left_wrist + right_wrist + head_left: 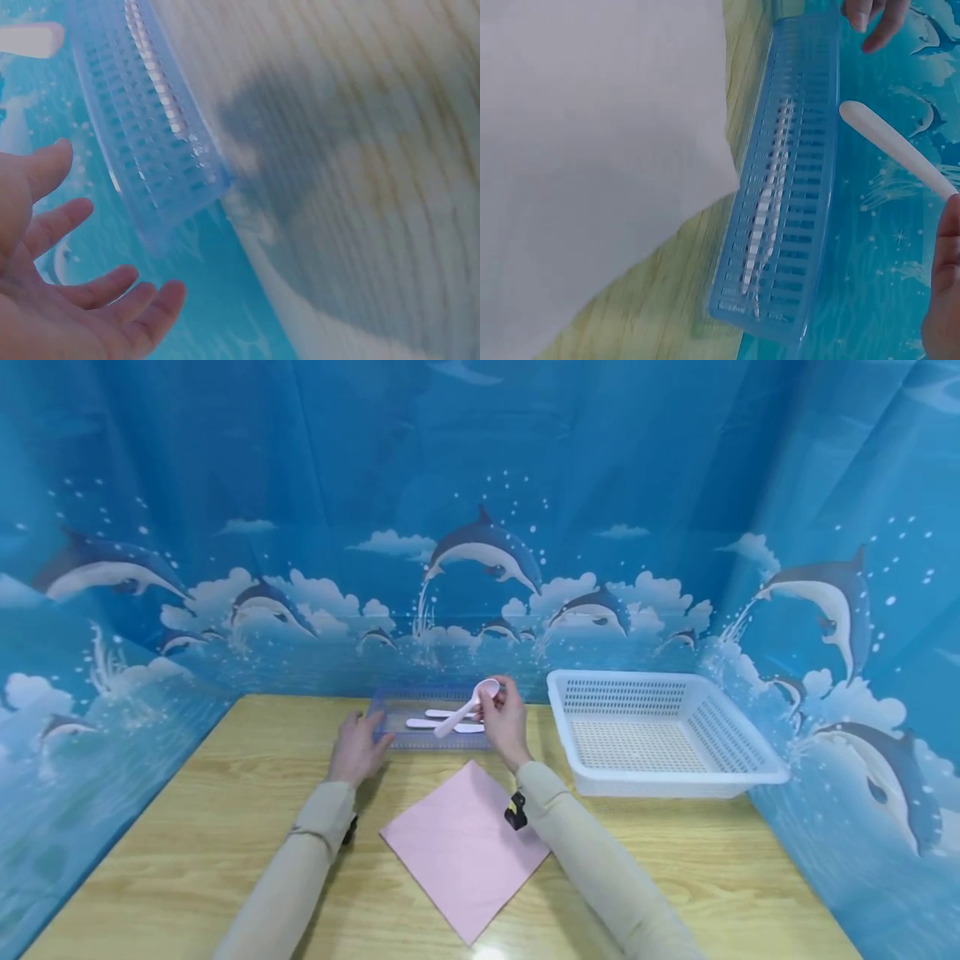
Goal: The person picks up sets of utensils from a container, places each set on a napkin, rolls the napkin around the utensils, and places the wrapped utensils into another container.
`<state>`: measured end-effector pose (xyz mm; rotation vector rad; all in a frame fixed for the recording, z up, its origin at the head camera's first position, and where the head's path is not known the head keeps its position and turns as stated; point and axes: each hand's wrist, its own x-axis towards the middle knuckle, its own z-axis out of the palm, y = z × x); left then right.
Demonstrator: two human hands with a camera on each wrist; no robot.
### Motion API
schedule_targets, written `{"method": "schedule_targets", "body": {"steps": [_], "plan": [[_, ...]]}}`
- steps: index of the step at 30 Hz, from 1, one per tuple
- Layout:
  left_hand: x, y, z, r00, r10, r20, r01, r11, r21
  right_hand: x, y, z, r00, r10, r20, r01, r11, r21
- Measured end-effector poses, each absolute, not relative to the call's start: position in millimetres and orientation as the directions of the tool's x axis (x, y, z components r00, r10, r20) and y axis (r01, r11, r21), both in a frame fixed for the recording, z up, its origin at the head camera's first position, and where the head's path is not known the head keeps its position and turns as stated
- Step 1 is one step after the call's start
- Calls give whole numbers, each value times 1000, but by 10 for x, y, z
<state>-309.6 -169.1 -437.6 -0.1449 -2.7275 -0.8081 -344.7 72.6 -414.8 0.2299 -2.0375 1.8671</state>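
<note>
My right hand (506, 718) holds a pale pink spoon (457, 717) near its bowl, above a small see-through blue basket (442, 743). The spoon's handle slants down toward the left; in the right wrist view the same handle (896, 144) stands out past the thumb. Inside the basket lie white-handled utensils (427, 724), their far ends hidden behind the spoon and hand. At the basket's left end is my left hand (356, 747), fingers spread and loosely bent. The left wrist view shows nothing held in that hand (82, 292); whether it touches the basket I cannot tell.
A pink square cloth (465, 852) lies on the wooden table (187, 852) in front of the basket, one corner pointing at it. To the right stands a larger white basket (675, 777). A blue dolphin-print curtain (337, 485) hangs along the table's back and sides.
</note>
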Motion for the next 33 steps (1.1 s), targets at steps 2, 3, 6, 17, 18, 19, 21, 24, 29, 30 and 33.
{"method": "schedule_targets", "body": {"steps": [2,3,6,17,18,19,21,24,29,30,33], "plan": [[-3081,-1669,-4362,-943,27,331,201,841,502,-3430,722,-4134,-926,125,357,-348,88,-933],[-3076,-1655,-4356,-936,37,350,216,846,488,-3418,723,-4125,-928,124,352,-344,79,-936],[-3042,-1594,-4329,-909,77,409,271,855,442,-3355,725,-4053,-934,115,337,-332,62,-941],[-2842,-1363,-4290,-900,198,389,361,840,406,-3340,746,-4117,-961,83,263,-245,179,-953],[-2824,-1343,-4275,-907,211,364,359,839,409,-3342,754,-4125,-965,78,249,-230,195,-953],[-2806,-1323,-4264,-916,222,335,355,839,413,-3346,763,-4135,-971,73,229,-209,210,-955],[-2774,-1286,-4252,-928,248,279,350,835,424,-3346,781,-4153,-981,57,187,-168,240,-956],[-2727,-1248,-4252,-934,293,202,355,812,464,-3339,816,-4181,-993,17,116,-108,254,-961],[-2681,-1209,-4286,-890,436,137,443,753,487,-3340,872,-4221,-999,-48,14,-26,253,-967],[-2674,-1203,-4293,-876,468,118,461,739,490,-3341,881,-4230,-998,-62,-12,-5,261,-965],[-2649,-1188,-4315,-841,539,37,483,719,500,-3331,909,-4251,-990,-108,-92,57,286,-957]]}}
